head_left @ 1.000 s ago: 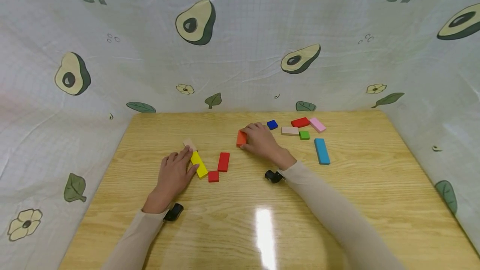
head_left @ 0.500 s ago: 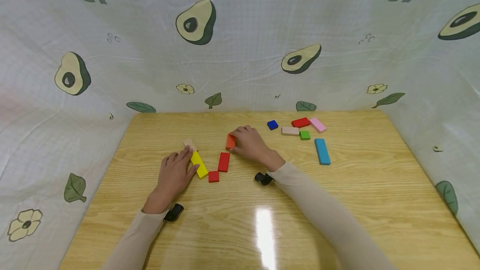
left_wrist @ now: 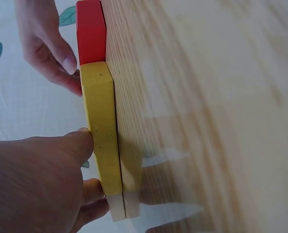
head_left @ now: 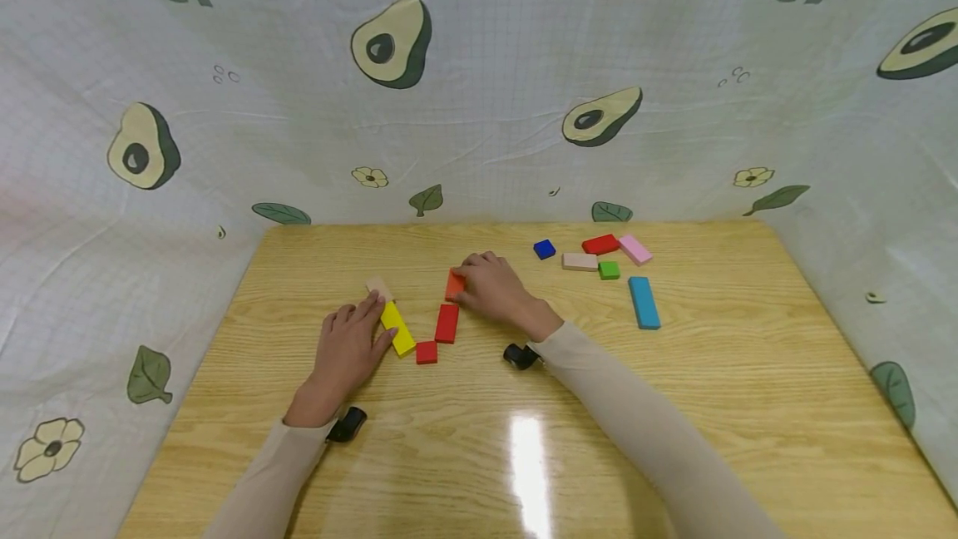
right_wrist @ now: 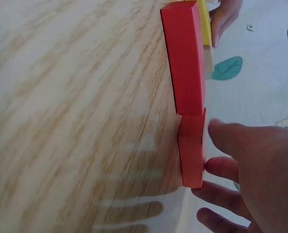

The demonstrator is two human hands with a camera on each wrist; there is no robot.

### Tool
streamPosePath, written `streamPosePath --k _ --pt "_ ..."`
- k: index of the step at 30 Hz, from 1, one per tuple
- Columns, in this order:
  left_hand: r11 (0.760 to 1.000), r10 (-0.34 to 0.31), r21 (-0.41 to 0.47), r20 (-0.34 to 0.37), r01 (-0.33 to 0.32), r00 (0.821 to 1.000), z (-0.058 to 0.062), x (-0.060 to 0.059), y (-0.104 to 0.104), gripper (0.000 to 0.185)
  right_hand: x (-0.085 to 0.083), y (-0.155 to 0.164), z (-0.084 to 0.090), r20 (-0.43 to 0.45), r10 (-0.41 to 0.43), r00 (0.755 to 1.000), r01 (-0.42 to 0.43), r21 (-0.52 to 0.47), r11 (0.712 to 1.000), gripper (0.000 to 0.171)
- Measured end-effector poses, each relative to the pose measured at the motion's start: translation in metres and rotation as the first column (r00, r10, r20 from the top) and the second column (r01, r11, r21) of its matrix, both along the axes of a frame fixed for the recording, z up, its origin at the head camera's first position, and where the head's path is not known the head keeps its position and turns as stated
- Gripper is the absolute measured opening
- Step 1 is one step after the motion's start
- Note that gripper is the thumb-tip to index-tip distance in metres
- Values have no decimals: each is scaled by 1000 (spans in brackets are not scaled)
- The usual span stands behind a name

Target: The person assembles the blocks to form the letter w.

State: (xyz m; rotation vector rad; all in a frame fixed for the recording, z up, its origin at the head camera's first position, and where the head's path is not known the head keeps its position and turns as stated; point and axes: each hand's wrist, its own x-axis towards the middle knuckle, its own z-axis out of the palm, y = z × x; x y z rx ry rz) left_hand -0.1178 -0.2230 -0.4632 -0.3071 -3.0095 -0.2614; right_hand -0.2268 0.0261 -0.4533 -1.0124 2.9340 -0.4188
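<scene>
Now right hand (head_left: 494,291) holds orange block (head_left: 454,284) touching red block (head_left: 446,323) end.

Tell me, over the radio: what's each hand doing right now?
Right hand pinching orange block, set against end of long red block. Left hand flat, fingers on yellow block. Nothing blocking; spare blocks far right.

Right hand (head_left: 494,289) covers most of the orange block (head_left: 453,284). Left hand (head_left: 346,349) overlaps the yellow block's (head_left: 397,328) near edge; in the left wrist view this hand is cut by the frame. Lettering on the backdrop (head_left: 479,90) is cropped above.
</scene>
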Motion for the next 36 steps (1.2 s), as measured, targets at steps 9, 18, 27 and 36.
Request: streamPosePath --k 9,18,27,36 --pt "1000 -1 -1 6 1 1000 1 1 0 60 1 -1 1 10 15 1000 -15 12 1000 43" --pt "1000 -1 -3 5 1 1000 0 1 0 60 4 -3 3 -1 33 999 -33 18 999 43" --pt "1000 -7 4 -18 7 1000 0 0 0 58 6 -3 4 -2 36 999 -36 8 999 43" --pt "1000 -12 4 -10 12 1000 1 1 0 58 9 -4 3 -4 29 1000 -29 -6 1000 43"
